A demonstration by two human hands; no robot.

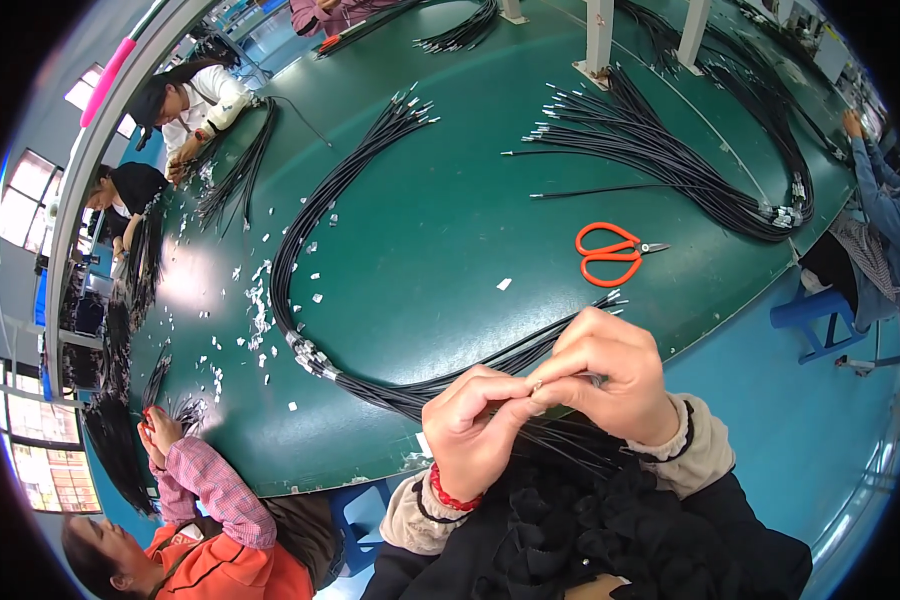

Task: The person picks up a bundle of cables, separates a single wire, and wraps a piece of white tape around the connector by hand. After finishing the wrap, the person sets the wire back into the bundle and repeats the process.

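My left hand (pixel 470 425), with a red bracelet at its wrist, and my right hand (pixel 615 375) meet fingertip to fingertip above the near table edge. Both pinch at a tiny pale thing (pixel 537 385) that is too small to make out. Beneath them runs a curved bundle of black cables (pixel 385 393), wrapped with white and clear tags (pixel 313 358) near its bend. Its far silver-tipped ends (pixel 410 108) fan out toward the back. Beyond my right hand lie orange-handled scissors (pixel 610 255), their short blades pointing right.
Another black cable bundle (pixel 700 175) curves across the right of the green table (pixel 450 230). White scraps (pixel 260 305) are scattered at left. A co-worker in an orange vest (pixel 220 560) sits near left; others work around the table. White posts (pixel 597 45) rise at the back.
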